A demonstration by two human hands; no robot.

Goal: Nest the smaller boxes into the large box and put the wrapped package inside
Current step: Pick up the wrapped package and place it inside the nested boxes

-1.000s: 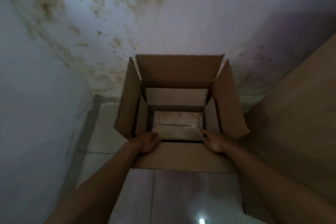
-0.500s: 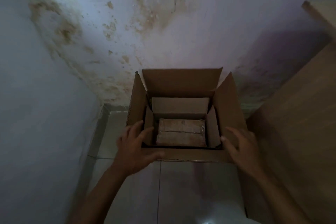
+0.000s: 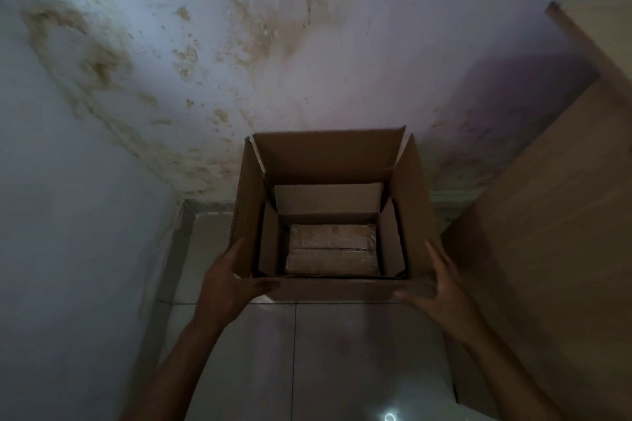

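A large brown cardboard box (image 3: pixel 415 202) stands open on the tiled floor in the room's corner, its flaps up. A smaller box (image 3: pixel 328 196) is nested inside it, and the plastic-wrapped package (image 3: pixel 331 253) lies flat at the bottom of that inner box. My left hand (image 3: pixel 225 280) grips the large box's near left corner, fingers on the left flap and thumb along the front edge. My right hand (image 3: pixel 441 284) is at the near right corner, fingers spread against the right side and front edge.
Stained white walls (image 3: pixel 205 61) meet right behind the box. A tall wooden panel (image 3: pixel 547 232) stands close on the right. Glossy floor tiles (image 3: pixel 325 352) stretch between me and the box, with a light glare low down.
Both hands came out of the inner box, where they rested on the package, and moved out to the large box's near corners. The view pulled back from the box.
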